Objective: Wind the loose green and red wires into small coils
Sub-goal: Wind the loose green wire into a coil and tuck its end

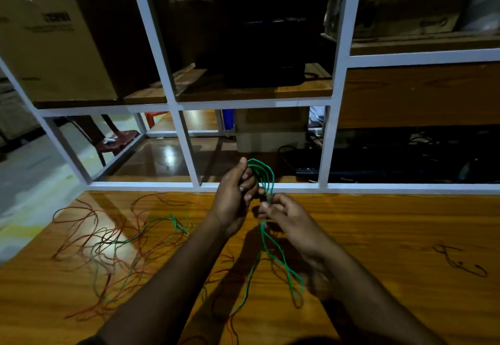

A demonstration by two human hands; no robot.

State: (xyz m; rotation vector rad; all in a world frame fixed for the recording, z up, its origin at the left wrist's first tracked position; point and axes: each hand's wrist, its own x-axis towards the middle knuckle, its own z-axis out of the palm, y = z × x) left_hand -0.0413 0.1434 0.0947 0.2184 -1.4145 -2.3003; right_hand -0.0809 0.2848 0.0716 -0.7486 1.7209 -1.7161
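Left hand [235,196] fingers clamping the green wire coil [263,175], right hand [286,216] fingers pinching its tail, looping mid-wind; next probably needing another wrap.

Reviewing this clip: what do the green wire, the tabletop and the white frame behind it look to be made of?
Green wire: thin, flexible, likely plastic-insulated; it bends into soft loops between the left hand and right hand. Tabletop: wood or wood-look laminate, glossy; grain pattern and bright light reflections show. White frame: probably painted metal, judging by its straight square bars, though painted wood cannot be ruled out.
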